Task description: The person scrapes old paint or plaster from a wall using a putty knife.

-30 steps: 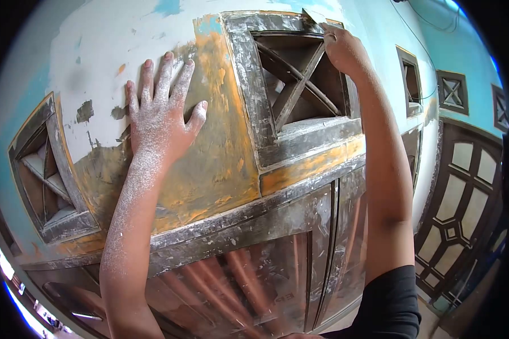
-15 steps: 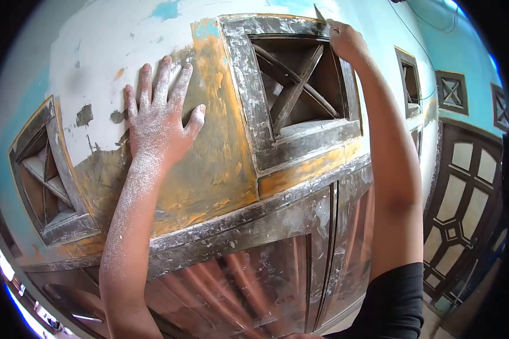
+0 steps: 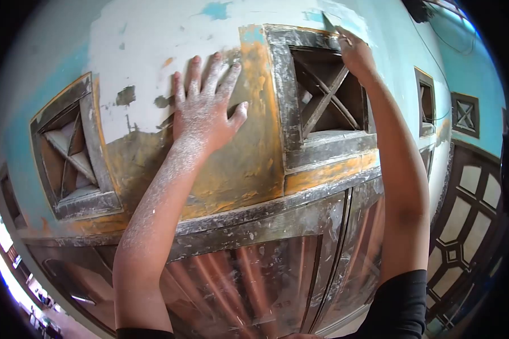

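My left hand (image 3: 205, 110), dusted with white powder, lies flat with fingers spread on the patchy wall (image 3: 198, 181). White coating, scraped dark areas and orange streaks show around it. Up at the right, my right hand (image 3: 356, 53) is closed around a scraper (image 3: 327, 22). Its thin blade points up and left against the white and blue wall just over the top edge of a dark wooden vent frame (image 3: 278, 85). Most of the scraper's handle is hidden in the fingers. Crossed slats (image 3: 327, 96) fill the vent below that hand.
A second crossed vent (image 3: 68, 155) is set in the wall at left, with smaller ones farther right. Below runs a dusty wooden ledge (image 3: 232, 220) above glazed panels with reddish curtains (image 3: 254, 277) behind. A panelled door (image 3: 458, 226) stands at far right; cables hang at the upper right.
The view has swung left, so the wall and both arms appear farther right. The scraper blade has tilted more to the left. My left hand keeps its place on the wall.
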### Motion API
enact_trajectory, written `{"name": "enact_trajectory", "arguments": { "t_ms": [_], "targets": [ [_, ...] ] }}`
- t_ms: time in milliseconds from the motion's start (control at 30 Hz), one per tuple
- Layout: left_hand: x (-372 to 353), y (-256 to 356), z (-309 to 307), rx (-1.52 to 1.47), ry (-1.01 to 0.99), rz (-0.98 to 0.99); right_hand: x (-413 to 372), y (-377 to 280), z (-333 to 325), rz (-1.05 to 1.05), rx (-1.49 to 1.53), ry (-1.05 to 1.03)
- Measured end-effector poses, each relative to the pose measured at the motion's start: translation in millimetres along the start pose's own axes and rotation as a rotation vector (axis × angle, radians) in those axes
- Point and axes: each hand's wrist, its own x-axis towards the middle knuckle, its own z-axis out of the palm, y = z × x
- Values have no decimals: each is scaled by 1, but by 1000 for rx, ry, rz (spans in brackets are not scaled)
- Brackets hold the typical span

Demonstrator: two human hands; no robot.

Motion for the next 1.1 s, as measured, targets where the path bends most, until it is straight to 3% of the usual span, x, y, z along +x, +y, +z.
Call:
{"name": "enact_trajectory", "arguments": {
  "t_ms": [133,233,333,400,567,700,833,1100],
  "targets": [
    [1,-4,1,-9,-2,31,-27,-79,18,-83,37,-147],
    [-6,-15,4,-54,16,212,-48,-129,33,-217,54,-150],
    [-16,-44,-3,-80,-70,292,-75,-170,34,-222,60,-248],
    [-19,-72,-20,101,-197,172,-92,-190,29,-253,-62,-315],
    [-5,-164,2,89,124,16,-68,-199,45,-224,-135,-259],
    [1,-169,8,66,178,-28,-56,-211,62,-215,-59,-187],
    [-11,-163,13,53,216,-74,-85,-227,62,-163,-99,-286],
    [-16,-155,7,42,201,-107,-45,-285,52,-135,24,-323]
  ]
}}
